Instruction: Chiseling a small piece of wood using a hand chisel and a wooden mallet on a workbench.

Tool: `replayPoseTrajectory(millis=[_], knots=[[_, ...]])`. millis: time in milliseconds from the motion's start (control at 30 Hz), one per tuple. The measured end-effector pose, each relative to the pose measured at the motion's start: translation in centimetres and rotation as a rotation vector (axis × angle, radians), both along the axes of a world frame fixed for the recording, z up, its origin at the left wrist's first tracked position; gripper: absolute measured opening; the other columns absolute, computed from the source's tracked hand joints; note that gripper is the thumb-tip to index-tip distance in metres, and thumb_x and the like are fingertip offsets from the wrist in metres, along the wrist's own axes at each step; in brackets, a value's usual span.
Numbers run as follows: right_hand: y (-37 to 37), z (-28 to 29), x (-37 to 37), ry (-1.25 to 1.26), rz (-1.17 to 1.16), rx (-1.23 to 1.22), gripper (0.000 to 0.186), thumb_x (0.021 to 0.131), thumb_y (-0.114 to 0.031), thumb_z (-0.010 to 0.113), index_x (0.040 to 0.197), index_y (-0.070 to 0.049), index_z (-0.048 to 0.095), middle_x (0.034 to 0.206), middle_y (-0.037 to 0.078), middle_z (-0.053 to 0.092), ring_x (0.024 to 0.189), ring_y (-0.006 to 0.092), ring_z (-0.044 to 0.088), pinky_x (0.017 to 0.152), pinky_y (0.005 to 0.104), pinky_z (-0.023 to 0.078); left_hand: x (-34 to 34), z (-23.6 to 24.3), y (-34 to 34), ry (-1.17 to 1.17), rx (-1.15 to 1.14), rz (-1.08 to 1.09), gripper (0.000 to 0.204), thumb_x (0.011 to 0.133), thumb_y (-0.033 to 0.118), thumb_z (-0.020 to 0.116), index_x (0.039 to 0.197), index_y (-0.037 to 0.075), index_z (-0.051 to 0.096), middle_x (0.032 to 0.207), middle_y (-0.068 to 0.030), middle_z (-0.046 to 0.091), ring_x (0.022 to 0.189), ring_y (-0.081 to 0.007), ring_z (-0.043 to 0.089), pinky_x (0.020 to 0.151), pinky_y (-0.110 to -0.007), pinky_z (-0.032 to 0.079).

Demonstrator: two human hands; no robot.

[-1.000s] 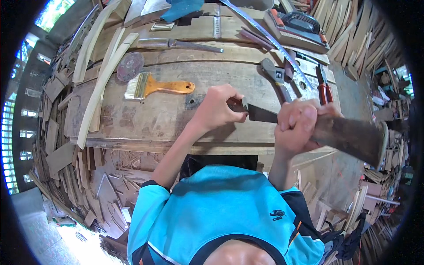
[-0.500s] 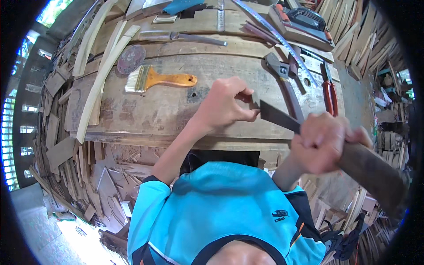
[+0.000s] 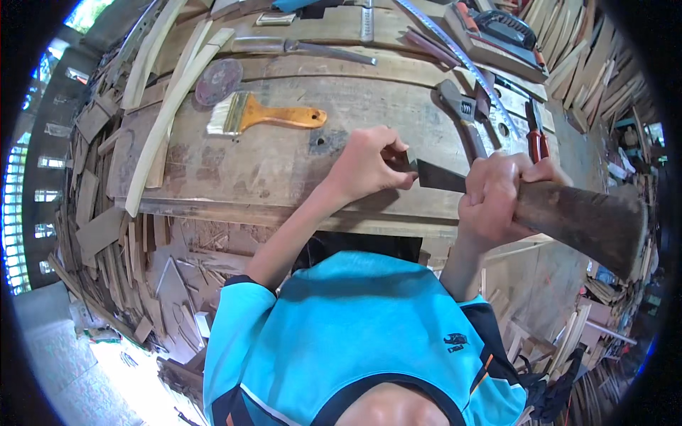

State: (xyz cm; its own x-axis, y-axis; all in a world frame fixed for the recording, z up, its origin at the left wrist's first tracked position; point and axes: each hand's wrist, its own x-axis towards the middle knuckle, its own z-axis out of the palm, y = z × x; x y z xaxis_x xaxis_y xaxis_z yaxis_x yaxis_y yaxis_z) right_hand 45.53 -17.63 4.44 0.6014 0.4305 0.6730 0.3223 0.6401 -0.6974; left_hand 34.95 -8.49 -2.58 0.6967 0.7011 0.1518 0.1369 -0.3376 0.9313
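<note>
My left hand (image 3: 369, 167) pinches the tip end of a dark steel chisel blade (image 3: 439, 177) just above the wooden workbench (image 3: 284, 167). A thick, worn wooden handle (image 3: 586, 221) sticks out to the right of the blade, and my right hand (image 3: 496, 195) is wrapped tightly around its front end. The tool lies nearly level over the bench's near edge. What the blade tip rests on is hidden by my left fingers.
On the bench lie an orange-handled paintbrush (image 3: 263, 113), a round sanding disc (image 3: 218, 82), a pipe wrench (image 3: 462, 113), red-handled pliers (image 3: 534, 131), a metal ruler (image 3: 455, 60) and a power tool (image 3: 497, 28). Curved wooden slats (image 3: 167, 121) lie at the left. Wood offcuts (image 3: 99, 227) cover the floor.
My right hand dipped down and right with the handle half a second ago and has come back up and left. My left hand stays on the blade, shifted slightly right.
</note>
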Motion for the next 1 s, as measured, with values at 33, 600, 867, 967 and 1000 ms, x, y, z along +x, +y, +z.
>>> replayPoseTrajectory(millis=[33,600,867,967,1000], knots=[[0.2,-0.2,0.0,0.040,0.047,0.092,0.026,0.070,0.016,0.045,0.082,-0.005,0.035,0.064,0.006,0.049,0.043,0.0078,0.042,0.039,0.0209,0.035,0.1,0.0,0.0,0.016,0.061,-0.002,0.032,0.054,0.007,0.076,0.074,-0.003,0.054,0.072,-0.0092,0.057,0.066,-0.0091,0.058,0.060,-0.023,0.049],[0.5,3.3,2.1,0.080,0.265,-0.031,0.007,0.079,-0.007,0.043,0.081,-0.004,0.037,0.058,0.011,0.045,0.035,0.0163,0.037,0.030,0.0269,0.028,0.1,0.7,0.6,-0.094,0.099,-0.041,0.035,0.054,0.009,0.077,0.075,-0.003,0.052,0.072,-0.0083,0.055,0.067,-0.0114,0.058,0.061,-0.023,0.050],[1.0,-0.7,0.3,0.153,0.132,0.137,0.023,0.070,0.013,0.050,0.079,-0.003,0.037,0.063,0.006,0.046,0.046,0.0086,0.043,0.041,0.0199,0.036,0.2,0.3,0.6,0.022,0.088,-0.093,0.033,0.055,0.006,0.074,0.073,-0.002,0.048,0.071,-0.0074,0.053,0.064,-0.0107,0.055,0.055,-0.026,0.047],[0.6,-2.5,0.3,0.139,0.063,0.151,0.026,0.071,0.014,0.047,0.086,-0.003,0.034,0.063,0.006,0.046,0.045,0.0074,0.042,0.041,0.0202,0.037,0.2,0.1,1.0,0.125,0.038,-0.104,0.032,0.056,0.006,0.074,0.076,-0.002,0.051,0.073,-0.0073,0.054,0.067,-0.0101,0.056,0.059,-0.025,0.049],[0.5,-2.3,0.4,0.148,0.111,0.170,0.026,0.073,0.013,0.045,0.089,-0.004,0.033,0.062,0.006,0.046,0.045,0.0072,0.042,0.040,0.0206,0.037,0.1,0.2,0.8,0.042,-0.022,-0.093,0.031,0.058,0.006,0.074,0.079,-0.002,0.053,0.075,-0.0073,0.055,0.069,-0.0106,0.056,0.063,-0.024,0.050]])
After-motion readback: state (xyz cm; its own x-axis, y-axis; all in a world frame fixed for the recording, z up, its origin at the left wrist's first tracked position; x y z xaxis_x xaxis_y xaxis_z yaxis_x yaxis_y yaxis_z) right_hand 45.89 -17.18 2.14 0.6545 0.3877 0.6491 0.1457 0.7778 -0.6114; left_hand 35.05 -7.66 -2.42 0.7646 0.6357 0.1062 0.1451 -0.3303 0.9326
